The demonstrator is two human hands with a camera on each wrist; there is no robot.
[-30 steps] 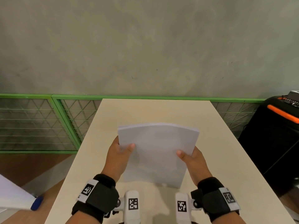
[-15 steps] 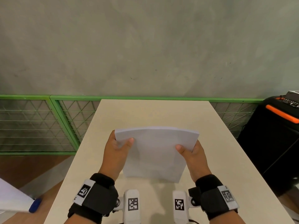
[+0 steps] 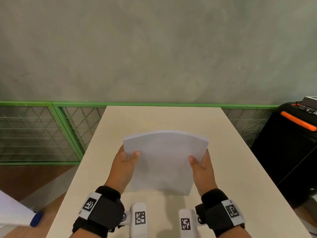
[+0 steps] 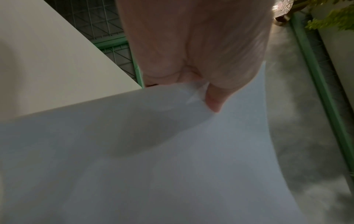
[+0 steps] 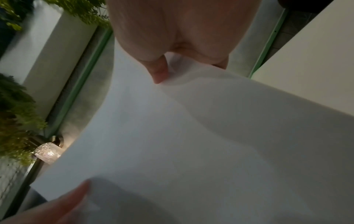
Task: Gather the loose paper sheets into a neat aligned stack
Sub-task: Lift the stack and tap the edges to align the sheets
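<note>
A stack of white paper sheets (image 3: 163, 162) stands nearly upright over the middle of the beige table (image 3: 240, 177), its top edge bowed. My left hand (image 3: 125, 162) pinches the stack's left edge, thumb on the near face. My right hand (image 3: 200, 164) pinches the right edge the same way. In the left wrist view the paper (image 4: 172, 159) fills the lower frame under my thumb (image 4: 214, 104). The right wrist view shows the sheets (image 5: 191, 136) curving below my right thumb (image 5: 159, 72). The fingers behind the stack are hidden.
A green-framed wire fence (image 3: 51, 131) runs behind and left of the table. A black case with an orange handle (image 3: 298, 121) stands at the right. A white sheet with a blue object (image 3: 36, 219) shows at the lower left edge.
The stack has dropped slightly and shifted a little left between the hands, and its bottom edge now sits squarer. Both hands keep the same pinch on its sides.
</note>
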